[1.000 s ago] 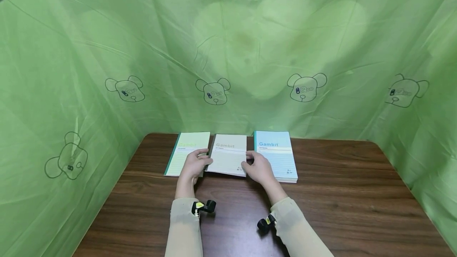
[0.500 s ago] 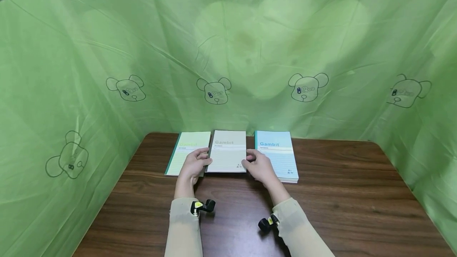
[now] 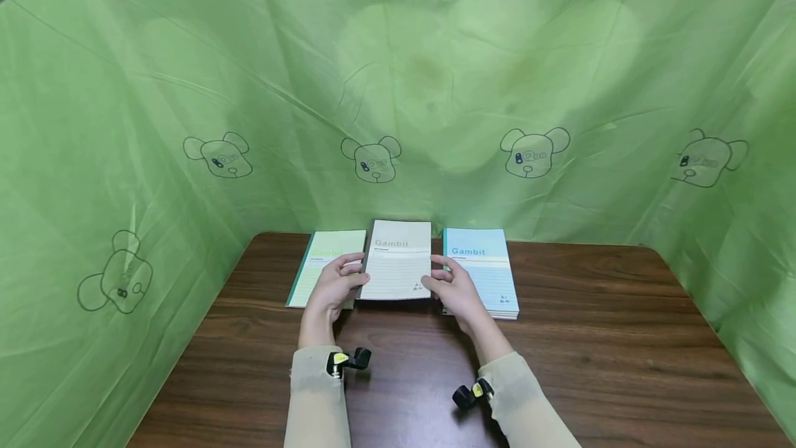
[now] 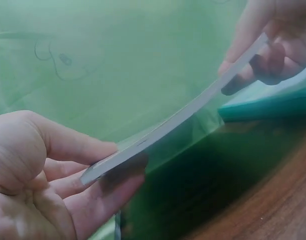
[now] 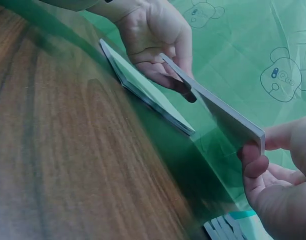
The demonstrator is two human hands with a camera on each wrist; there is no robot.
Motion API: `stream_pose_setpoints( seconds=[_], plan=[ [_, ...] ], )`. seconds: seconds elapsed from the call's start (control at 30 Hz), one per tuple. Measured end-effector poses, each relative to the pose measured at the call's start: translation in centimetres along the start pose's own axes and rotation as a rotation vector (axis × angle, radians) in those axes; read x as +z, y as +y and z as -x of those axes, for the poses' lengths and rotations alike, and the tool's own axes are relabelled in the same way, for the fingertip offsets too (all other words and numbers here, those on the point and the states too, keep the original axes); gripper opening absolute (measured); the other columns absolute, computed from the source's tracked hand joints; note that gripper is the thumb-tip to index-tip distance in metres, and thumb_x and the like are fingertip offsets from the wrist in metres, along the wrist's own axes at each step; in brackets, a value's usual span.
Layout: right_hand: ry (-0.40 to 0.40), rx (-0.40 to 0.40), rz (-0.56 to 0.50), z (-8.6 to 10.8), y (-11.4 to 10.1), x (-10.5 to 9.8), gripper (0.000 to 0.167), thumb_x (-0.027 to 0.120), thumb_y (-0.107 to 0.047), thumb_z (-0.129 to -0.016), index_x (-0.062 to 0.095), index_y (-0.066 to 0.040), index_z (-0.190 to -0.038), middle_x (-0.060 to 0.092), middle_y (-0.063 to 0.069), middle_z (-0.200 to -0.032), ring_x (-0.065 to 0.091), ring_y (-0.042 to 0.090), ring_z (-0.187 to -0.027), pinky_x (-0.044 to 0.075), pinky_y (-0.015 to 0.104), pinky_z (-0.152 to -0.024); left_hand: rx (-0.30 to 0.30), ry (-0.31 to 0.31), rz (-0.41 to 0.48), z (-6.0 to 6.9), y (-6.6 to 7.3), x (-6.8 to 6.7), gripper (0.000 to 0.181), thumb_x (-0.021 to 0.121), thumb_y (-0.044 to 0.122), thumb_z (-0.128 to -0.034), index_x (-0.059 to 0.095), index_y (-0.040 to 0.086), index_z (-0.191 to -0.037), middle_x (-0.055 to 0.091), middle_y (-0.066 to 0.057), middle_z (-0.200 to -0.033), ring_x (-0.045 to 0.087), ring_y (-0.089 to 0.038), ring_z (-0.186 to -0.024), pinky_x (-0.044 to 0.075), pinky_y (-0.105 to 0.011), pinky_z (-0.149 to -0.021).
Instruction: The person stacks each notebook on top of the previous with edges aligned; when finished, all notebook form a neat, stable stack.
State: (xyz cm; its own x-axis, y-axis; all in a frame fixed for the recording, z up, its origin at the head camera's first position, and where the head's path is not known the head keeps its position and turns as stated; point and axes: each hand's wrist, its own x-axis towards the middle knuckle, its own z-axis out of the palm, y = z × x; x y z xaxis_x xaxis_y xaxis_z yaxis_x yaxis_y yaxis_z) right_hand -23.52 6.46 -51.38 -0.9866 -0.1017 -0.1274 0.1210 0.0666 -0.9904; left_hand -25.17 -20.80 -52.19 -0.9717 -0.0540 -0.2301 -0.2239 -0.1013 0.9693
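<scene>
Currently, one grey notebook (image 3: 398, 268) is held clear of the counter (image 3: 591, 351), between a green notebook (image 3: 318, 261) at the left and a stack of blue notebooks (image 3: 484, 275) at the right. The left hand (image 3: 336, 285) pinches its left edge, thumb above and fingers below; the right hand (image 3: 457, 289) pinches the right edge likewise. In the left wrist view the held notebook bows slightly between the two grips.

Obstructions: the left hand covers part of the green notebook, and the right hand covers the lower left of the blue stack. A green curtain (image 3: 280, 54) stands directly behind the far edge of the counter and encloses both sides.

Count: hands, two; cover colours, three; grey notebooks, one; wrist cameras, two, one at the left sleeve (image 3: 317, 393) and one at the right sleeve (image 3: 525, 399). The blue stack shows several page edges; its exact number cannot be told.
</scene>
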Motion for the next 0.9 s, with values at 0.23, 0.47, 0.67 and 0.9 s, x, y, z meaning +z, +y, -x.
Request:
stream_pose_setpoints(
  seconds=[0.23, 0.47, 0.67, 0.9],
  plan=[
    [0.012, -0.036, -0.025, 1.1, 0.1, -0.4, 0.063, 0.075, -0.007, -0.1, 0.052, -0.006, -0.159, 0.072, 0.02, -0.126, 0.069, 0.017, -0.098, 0.057, 0.029, -0.083, 0.022, -0.051, -0.036, 0.4, 0.9, -0.1, 0.057, 0.08, -0.005, -0.0938, 0.063, 0.005, -0.148, 0.073, -0.009, -0.113, 0.073, -0.017, -0.078, 0.062, -0.034, -0.071],
    [0.035, -0.069, -0.001, 2.7, -0.6, -1.7, 0.061, 0.076, -0.007, -0.101, 0.056, -0.01, -0.158, 0.07, 0.019, -0.126, 0.065, 0.018, -0.099, 0.055, 0.024, -0.082, 0.055, -0.125, -0.08, 0.7, 1.5, 0.4, 0.054, 0.08, -0.003, -0.0947, 0.063, 0.004, -0.146, 0.077, -0.014, -0.116, 0.074, -0.019, -0.082, 0.061, -0.036, -0.07],
    [0.031, -0.095, -0.005, 3.5, -1.2, -3.1, 0.062, 0.076, -0.006, -0.101, 0.055, -0.01, -0.16, 0.07, 0.022, -0.126, 0.066, 0.015, -0.098, 0.054, 0.024, -0.081, 0.076, -0.172, -0.088, 1.1, 2.1, 1.6, 0.055, 0.08, -0.006, -0.0938, 0.062, 0.005, -0.145, 0.077, -0.016, -0.121, 0.076, -0.024, -0.086, 0.062, -0.038, -0.07],
    [0.028, -0.118, -0.007, 4.1, -1.8, -4.6, 0.062, 0.074, -0.006, -0.103, 0.053, -0.009, -0.161, 0.07, 0.024, -0.129, 0.068, 0.013, -0.097, 0.054, 0.025, -0.079, 0.093, -0.196, -0.071, 1.4, 2.5, 3.2, 0.056, 0.079, -0.01, -0.0925, 0.061, 0.004, -0.144, 0.075, -0.018, -0.122, 0.076, -0.024, -0.086, 0.063, -0.036, -0.068]
  ],
)
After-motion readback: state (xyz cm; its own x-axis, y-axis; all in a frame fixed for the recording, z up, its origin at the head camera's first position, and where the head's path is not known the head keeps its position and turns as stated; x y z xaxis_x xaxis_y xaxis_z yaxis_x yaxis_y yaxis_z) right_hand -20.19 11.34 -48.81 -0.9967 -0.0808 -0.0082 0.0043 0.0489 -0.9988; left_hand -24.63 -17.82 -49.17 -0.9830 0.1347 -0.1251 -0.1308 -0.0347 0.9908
